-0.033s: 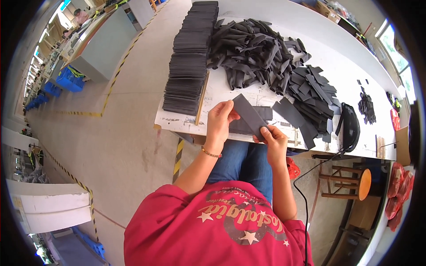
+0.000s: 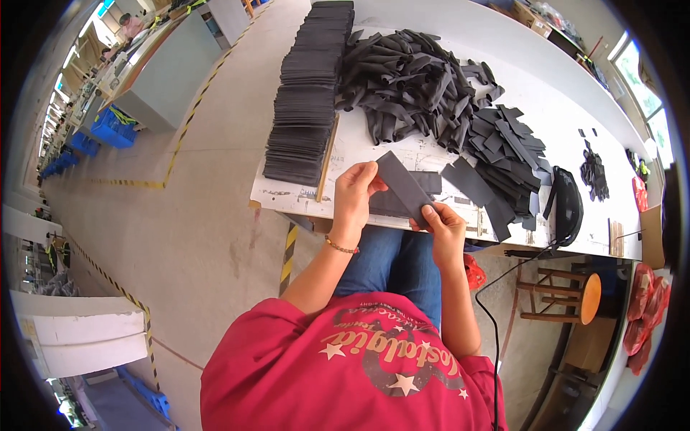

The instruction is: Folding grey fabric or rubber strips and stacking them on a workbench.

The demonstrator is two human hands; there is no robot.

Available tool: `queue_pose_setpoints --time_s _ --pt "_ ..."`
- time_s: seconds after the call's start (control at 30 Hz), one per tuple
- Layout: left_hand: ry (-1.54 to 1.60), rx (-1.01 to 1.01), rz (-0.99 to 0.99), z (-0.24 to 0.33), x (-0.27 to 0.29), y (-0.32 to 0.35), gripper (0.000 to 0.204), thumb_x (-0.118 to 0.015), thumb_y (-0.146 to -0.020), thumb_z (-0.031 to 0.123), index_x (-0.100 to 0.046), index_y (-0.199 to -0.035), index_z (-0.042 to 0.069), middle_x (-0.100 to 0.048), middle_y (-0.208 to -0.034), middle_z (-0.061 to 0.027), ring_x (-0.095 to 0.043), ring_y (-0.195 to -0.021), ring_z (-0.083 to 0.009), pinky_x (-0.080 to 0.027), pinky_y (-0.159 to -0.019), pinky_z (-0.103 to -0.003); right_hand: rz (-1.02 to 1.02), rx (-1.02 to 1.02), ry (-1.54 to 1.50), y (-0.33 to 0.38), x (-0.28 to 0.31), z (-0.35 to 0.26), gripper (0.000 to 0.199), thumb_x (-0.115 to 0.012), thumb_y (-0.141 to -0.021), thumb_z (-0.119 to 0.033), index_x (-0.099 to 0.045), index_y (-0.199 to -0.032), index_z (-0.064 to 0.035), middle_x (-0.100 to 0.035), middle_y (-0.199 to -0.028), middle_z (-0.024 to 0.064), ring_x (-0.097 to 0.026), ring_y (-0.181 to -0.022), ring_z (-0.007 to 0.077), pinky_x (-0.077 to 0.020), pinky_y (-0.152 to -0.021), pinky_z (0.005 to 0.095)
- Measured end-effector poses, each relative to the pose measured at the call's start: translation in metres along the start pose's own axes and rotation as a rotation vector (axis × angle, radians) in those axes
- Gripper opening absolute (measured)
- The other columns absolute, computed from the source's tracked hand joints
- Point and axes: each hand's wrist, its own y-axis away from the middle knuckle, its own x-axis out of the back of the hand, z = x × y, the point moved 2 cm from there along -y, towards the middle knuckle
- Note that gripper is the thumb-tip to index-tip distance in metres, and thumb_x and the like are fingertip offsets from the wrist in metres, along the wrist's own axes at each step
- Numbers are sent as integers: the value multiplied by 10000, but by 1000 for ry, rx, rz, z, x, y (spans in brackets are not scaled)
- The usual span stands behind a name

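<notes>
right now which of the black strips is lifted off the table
The flat black strip held between the left hand and right hand; all others lie on the white table.

Left hand (image 2: 353, 195): raised, fingers curled, pinching.
Right hand (image 2: 443, 224): lower, thumb up, gripping.
Forearms: bare, angled inward.
</notes>
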Motion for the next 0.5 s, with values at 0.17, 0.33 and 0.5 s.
queue_pose_setpoints --time_s 0.17,0.33,0.5 --pt "66 20 25 -3 -7 4 240 -660 -927 240 -648 -958 2 -654 -802 -40 -609 -689 -116 -520 -658 -256 21 -5 -65 -1 -5 4 219 -632 -930 -114 -646 -1038 76 -686 -834 121 -685 -709 187 -562 -659 289" --pt "-186 152 -137 -18 0 15 208 -677 -910 193 -676 -924 -15 -669 -798 -56 -630 -650 -118 -534 -606 -247 44 5 -42 -1 -8 5 233 -654 -919 -129 -653 -1057 59 -690 -853 102 -674 -725 159 -549 -655 271" --pt "-95 142 -152 -23 -6 22 191 -687 -896 171 -668 -909 -19 -671 -784 -62 -643 -655 -130 -551 -625 -256 93 -26 -63 -5 0 3 235 -687 -899 -154 -680 -1056 22 -683 -849 43 -596 -687 86 -509 -607 239"
